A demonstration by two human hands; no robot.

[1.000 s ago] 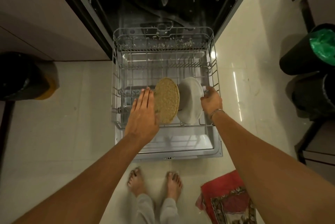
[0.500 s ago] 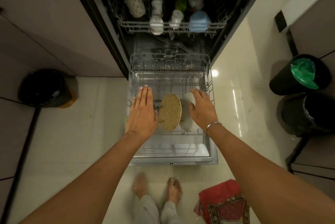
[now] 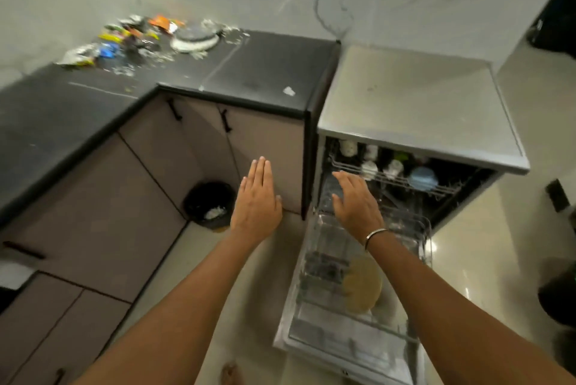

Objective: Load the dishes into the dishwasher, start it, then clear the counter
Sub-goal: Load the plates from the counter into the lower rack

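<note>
Here, a black counter (image 3: 255, 72) runs in an L above grey cupboards. Just to its right stands the dishwasher (image 3: 405, 110), its door down. The lower rack (image 3: 311, 306) is pulled out over the door, and the upper rack (image 3: 442, 189) sits partly out above it. A black bin (image 3: 210, 203) stands on the floor in the corner under the counter.

Both arms reach forward. The left hand (image 3: 257, 200) hangs in front of the cupboard with its fingers straight and together, holding nothing. The right hand (image 3: 357, 203) hovers over the back of the lower rack, fingers spread loosely, also holding nothing.

A round tan plate (image 3: 363, 285) stands on edge in the lower rack, well below the right wrist. A blue bowl (image 3: 422, 179) and white cups (image 3: 369, 168) sit in the upper rack. At the far end of the counter lies a white dish (image 3: 196, 38) beside a scatter of coloured wrappers (image 3: 124, 38). A thin bangle (image 3: 375, 236) circles the right wrist.
</note>
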